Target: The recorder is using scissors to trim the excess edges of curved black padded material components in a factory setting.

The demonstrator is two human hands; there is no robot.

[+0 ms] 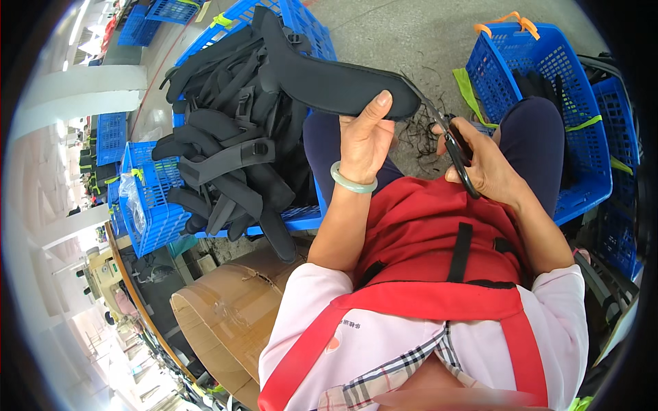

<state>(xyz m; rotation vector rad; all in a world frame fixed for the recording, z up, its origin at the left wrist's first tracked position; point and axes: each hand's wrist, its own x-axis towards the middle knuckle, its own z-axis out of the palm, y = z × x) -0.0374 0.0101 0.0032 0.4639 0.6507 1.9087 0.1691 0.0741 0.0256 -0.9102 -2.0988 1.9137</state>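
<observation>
My left hand (365,137) grips a black padded shoulder strap (329,75) near its rounded end, thumb on top; a pale green bangle sits on that wrist. My right hand (483,161) holds black scissors (452,147), with the blades reaching toward the tip of the strap. The strap runs up and left, back over a heap of similar black straps (233,137). A red apron (425,240) covers my lap below both hands.
A blue plastic crate (301,20) piled with black straps stands at my left, another blue crate (548,82) at my right. Black thread scraps (418,133) lie on the grey floor between my knees. A cardboard box (226,315) sits at lower left.
</observation>
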